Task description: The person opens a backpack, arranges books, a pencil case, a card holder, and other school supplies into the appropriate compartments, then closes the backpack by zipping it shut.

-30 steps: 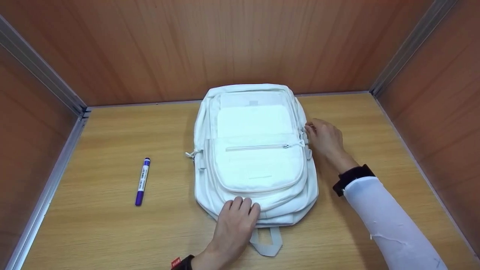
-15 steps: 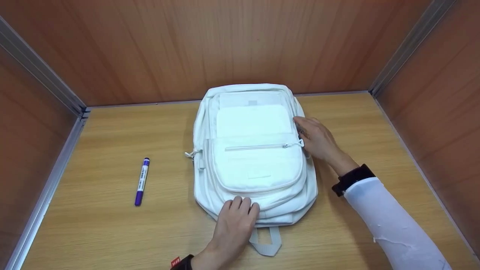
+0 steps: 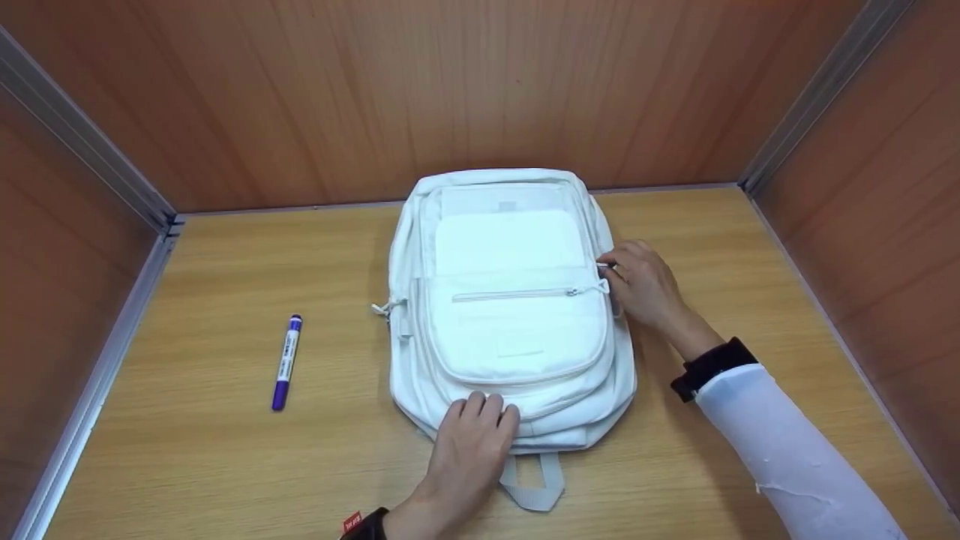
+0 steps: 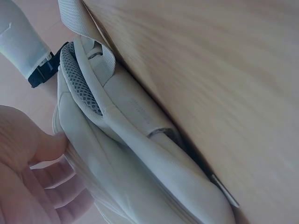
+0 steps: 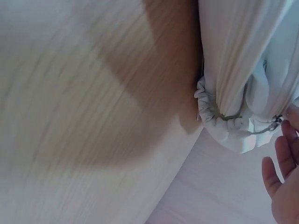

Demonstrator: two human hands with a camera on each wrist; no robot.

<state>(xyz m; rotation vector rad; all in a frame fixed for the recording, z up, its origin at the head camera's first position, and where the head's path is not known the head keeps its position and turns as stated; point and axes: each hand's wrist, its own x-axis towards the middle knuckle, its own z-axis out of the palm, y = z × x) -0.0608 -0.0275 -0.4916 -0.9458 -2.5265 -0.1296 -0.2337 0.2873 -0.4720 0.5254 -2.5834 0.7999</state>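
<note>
A white backpack lies flat on the table, its front pocket and short zipper facing up and a grey webbing loop at the near end. My left hand holds the near end of the bag, fingers over the front edge; in the left wrist view the thumb presses the fabric. At the bag's right side my right hand pinches a zipper pull, with the thumb and index finger at it and the other fingers apart. The fingertips partly hide the pull.
A purple and white marker lies on the table to the left of the backpack. Wood panels wall the table at the back and both sides. Another zipper cord hangs from the bag's left side.
My right hand's fingertips moved left over the bag's side edge, then slightly back right and towards me. The left hand, backpack and marker have stayed in place.
</note>
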